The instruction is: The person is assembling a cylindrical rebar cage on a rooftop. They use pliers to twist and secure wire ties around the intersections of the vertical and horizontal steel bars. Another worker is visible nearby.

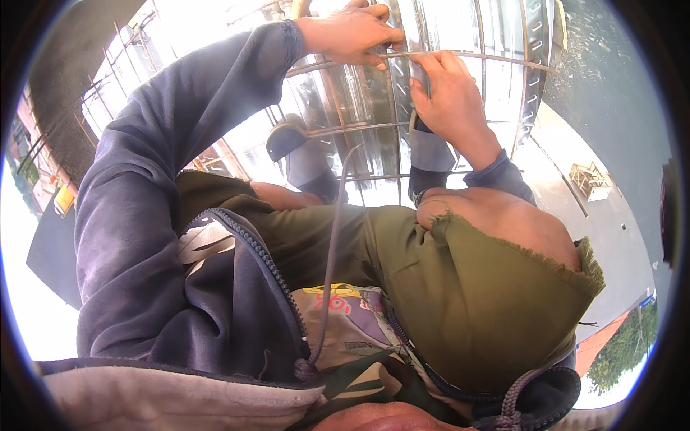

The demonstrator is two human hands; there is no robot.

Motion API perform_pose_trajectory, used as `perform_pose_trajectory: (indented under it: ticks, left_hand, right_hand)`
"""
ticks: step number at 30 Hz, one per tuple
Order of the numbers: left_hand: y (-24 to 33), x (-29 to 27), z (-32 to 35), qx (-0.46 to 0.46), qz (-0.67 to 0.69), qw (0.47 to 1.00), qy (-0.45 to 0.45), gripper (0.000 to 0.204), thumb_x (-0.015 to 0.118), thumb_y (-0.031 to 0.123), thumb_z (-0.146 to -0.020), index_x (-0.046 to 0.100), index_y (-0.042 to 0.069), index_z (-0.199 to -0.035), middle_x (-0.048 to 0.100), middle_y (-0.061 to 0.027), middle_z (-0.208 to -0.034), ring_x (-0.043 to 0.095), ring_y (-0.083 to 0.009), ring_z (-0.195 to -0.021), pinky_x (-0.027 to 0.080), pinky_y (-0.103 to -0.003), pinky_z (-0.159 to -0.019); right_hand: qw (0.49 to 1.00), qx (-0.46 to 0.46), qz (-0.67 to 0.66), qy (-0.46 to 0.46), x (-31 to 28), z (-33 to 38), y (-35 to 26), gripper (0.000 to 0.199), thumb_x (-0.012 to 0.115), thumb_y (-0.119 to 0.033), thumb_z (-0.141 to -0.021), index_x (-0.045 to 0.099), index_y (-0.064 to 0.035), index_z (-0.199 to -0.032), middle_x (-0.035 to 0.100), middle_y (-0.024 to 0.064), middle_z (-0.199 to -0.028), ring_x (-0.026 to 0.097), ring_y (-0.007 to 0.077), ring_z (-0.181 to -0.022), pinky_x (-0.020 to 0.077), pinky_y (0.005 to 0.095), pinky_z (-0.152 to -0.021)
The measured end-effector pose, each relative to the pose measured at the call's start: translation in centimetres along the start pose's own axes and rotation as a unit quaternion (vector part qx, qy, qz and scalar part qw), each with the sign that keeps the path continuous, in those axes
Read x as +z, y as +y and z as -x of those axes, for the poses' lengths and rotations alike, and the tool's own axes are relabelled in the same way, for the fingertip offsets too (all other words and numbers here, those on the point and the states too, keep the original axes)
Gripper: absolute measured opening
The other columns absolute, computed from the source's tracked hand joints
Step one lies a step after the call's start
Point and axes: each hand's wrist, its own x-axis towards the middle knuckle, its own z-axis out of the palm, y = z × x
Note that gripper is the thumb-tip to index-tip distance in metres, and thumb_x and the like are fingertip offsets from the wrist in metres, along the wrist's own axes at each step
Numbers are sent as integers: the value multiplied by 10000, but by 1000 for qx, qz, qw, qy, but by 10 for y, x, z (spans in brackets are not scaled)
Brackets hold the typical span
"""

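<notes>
Near the top middle, my left hand [353, 34] bends its fingers down over a thin steel rebar rod [503, 59]. Anything small between those fingertips is hidden. My right hand [454, 100] is closed at the same rod from the right, thumb and forefinger pinched close to the left fingertips. Under both hands lies a grid of rebar over shiny corrugated metal decking [424, 29]. Between my knees I see a dark boot with a grey band [431, 154]. Left of it, a dark rounded object [285, 141] rests by the grid; its kind is unclear.
Crossing rods [352, 129] run below my hands. Upright rebar ends [118, 61] stick up at the left. A ribbed metal strip [533, 43] borders the decking, with grey floor [604, 108] beyond it. A loose cord [332, 251] hangs from my jacket.
</notes>
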Motion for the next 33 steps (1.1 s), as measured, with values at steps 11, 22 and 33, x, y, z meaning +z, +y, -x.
perform_pose_trajectory:
  ticks: [11,22,33]
  left_hand:
    - [-9,8,-3,37,50,996,56,509,813,314,-906,497,127,-1259,686,-66,-1070,609,-305,-1172,455,-501,-962]
    - [-23,6,5,61,131,983,115,480,815,306,-813,571,51,-1137,620,-182,-1115,622,-409,-1104,477,-527,-975]
    - [-24,9,7,159,130,967,152,350,741,239,-863,614,77,-1146,571,-169,-1132,576,-386,-1133,457,-525,-986]
  right_hand:
    - [974,142,-14,-176,21,-38,3,354,565,-200,-988,736,-111,-1284,755,217,-1108,708,424,-1026,551,507,-931]
    - [900,-26,79,-427,11,-118,24,313,589,-132,-951,785,-99,-1194,774,189,-1079,739,372,-1007,573,471,-947]
    - [948,181,-254,-54,49,14,-10,236,669,-159,-1039,735,25,-1172,536,-4,-654,440,60,-607,377,276,-545]
